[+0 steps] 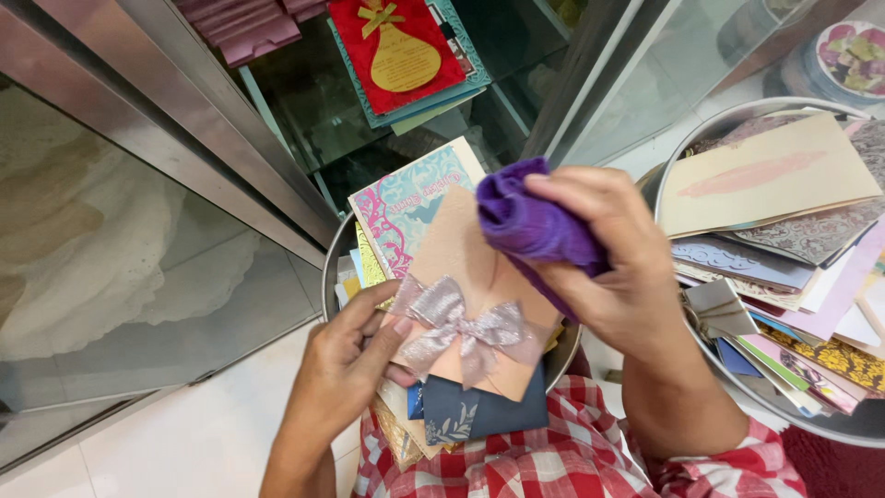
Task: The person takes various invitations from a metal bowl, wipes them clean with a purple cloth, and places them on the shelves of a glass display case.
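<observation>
A red card with a gold pear shape [398, 48] lies on teal cards behind glass at the top centre. At right, a round metal tray [834, 424] holds a heap of cards (a beige one [765, 175] on top). White floor tiles [184, 433] fill the lower left, red checked cloth [553, 461] the bottom.
</observation>
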